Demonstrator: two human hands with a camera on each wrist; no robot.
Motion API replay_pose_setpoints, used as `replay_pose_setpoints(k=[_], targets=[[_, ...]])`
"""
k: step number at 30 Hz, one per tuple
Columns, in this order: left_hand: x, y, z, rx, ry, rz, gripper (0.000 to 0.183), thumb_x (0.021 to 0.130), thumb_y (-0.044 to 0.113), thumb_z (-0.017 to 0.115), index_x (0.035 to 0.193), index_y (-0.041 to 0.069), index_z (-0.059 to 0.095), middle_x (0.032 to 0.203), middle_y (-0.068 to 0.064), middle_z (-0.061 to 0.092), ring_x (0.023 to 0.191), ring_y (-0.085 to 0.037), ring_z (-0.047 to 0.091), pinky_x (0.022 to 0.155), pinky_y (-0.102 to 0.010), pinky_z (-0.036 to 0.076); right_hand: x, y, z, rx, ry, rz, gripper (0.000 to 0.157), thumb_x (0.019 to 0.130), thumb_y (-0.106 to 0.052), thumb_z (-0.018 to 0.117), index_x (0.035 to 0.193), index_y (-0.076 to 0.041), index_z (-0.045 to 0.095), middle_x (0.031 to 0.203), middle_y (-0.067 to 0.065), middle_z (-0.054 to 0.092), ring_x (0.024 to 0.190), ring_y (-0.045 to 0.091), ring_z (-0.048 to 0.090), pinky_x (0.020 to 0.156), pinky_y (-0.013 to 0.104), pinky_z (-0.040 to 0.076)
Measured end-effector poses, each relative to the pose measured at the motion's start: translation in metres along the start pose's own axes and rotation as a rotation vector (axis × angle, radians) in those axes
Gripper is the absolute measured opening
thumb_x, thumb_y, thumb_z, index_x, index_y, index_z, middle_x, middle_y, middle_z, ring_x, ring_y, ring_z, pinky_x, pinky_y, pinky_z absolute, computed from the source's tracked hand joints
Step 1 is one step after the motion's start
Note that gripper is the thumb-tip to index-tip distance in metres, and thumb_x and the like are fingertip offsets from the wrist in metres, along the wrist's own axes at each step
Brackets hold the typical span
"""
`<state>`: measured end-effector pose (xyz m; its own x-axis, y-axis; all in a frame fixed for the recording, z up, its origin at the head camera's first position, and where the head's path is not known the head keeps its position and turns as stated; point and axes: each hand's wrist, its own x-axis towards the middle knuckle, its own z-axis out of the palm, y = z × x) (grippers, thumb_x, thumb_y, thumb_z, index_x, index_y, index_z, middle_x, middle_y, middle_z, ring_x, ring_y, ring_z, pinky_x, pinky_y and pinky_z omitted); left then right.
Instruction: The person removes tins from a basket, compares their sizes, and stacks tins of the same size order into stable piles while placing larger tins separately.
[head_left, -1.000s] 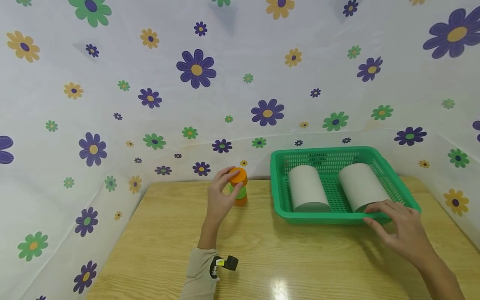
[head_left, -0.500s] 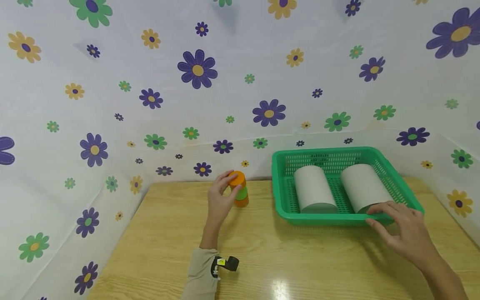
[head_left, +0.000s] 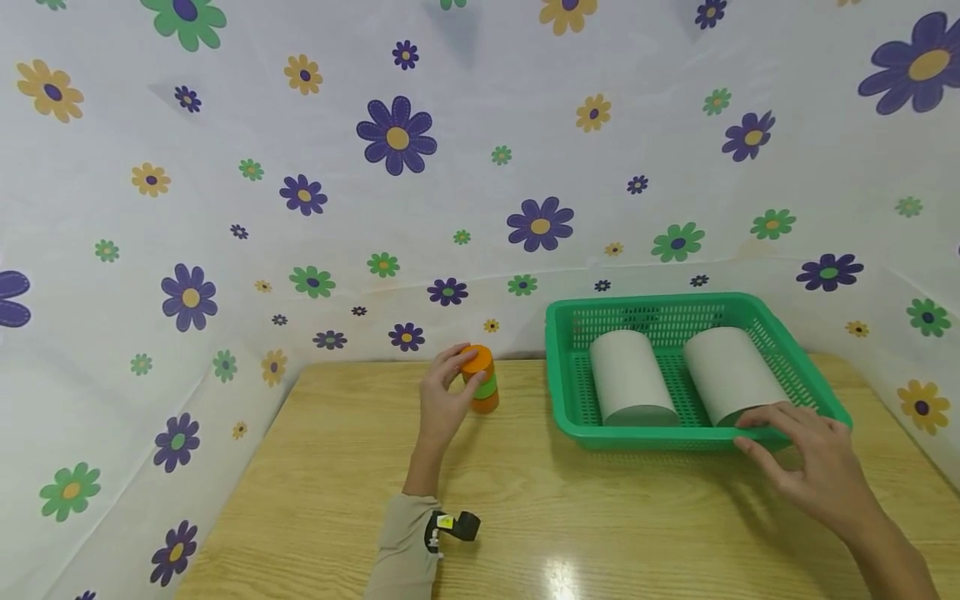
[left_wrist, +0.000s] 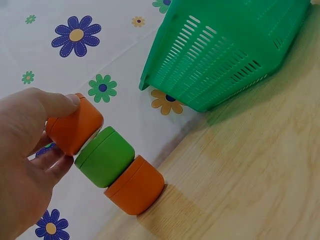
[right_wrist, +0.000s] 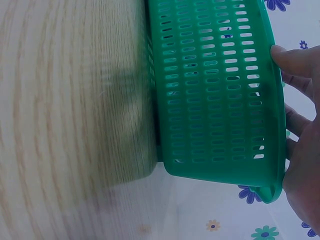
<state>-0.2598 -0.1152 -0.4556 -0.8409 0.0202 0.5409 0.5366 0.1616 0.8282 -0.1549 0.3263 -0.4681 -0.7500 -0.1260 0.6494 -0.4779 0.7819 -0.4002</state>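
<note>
My left hand point(head_left: 444, 398) holds a small orange round container point(left_wrist: 75, 124) between thumb and fingers. It sits at the top of a stack, right over a green container point(left_wrist: 106, 157); whether the two touch fully is hard to tell. Under the green one, a second orange container point(left_wrist: 136, 186) stands on the table. At the right, my right hand point(head_left: 806, 467) grips the front rim of a green plastic basket point(head_left: 630, 437), thumb outside and fingers over the edge. Two white cylinders point(head_left: 632, 375) lie on their sides in that basket.
The wooden table point(head_left: 337, 475) reaches back to a white flowered cloth point(head_left: 450, 183) that hangs behind and along both sides. The basket's left wall stands a short way right of the stack.
My left hand has lowered the top orange container onto or close to the green one. The left white cylinder has rolled slightly right. My right hand stays at the basket rim.
</note>
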Motion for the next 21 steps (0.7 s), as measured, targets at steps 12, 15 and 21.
replay_pose_setpoints(k=[12, 15, 21], targets=[[-0.0001, -0.0019, 0.0016, 0.023, -0.007, -0.009, 0.032, 0.091, -0.011, 0.069, 0.122, -0.018, 0.064, 0.137, -0.038, 0.051, 0.129, -0.050, 0.051, 0.108, -0.062, 0.042, 0.0008, -0.0020, -0.0012, 0.007, 0.002, 0.000, 0.035, 0.072, -0.004, 0.088, 0.097, -0.023, 0.071, 0.102, -0.010, 0.068, 0.110, -0.009, 0.045, 0.078, 0.058, 0.029], [-0.0002, -0.0015, 0.0015, 0.033, -0.008, -0.020, 0.032, 0.092, -0.011, 0.069, 0.122, -0.017, 0.064, 0.138, -0.037, 0.051, 0.129, -0.049, 0.052, 0.108, -0.060, 0.043, 0.0008, -0.0013, -0.0008, 0.008, 0.005, 0.000, 0.036, 0.071, -0.004, 0.088, 0.097, -0.023, 0.071, 0.102, -0.010, 0.068, 0.111, -0.009, 0.045, 0.078, 0.058, 0.029], [-0.0012, -0.0003, 0.0030, 0.048, 0.001, -0.026, 0.031, 0.093, -0.010, 0.069, 0.122, -0.017, 0.064, 0.137, -0.036, 0.052, 0.129, -0.049, 0.052, 0.108, -0.059, 0.044, -0.0001, -0.0011, 0.0000, 0.010, 0.004, 0.004, 0.037, 0.071, -0.003, 0.088, 0.097, -0.023, 0.071, 0.102, -0.011, 0.067, 0.111, -0.010, 0.044, 0.078, 0.059, 0.029]])
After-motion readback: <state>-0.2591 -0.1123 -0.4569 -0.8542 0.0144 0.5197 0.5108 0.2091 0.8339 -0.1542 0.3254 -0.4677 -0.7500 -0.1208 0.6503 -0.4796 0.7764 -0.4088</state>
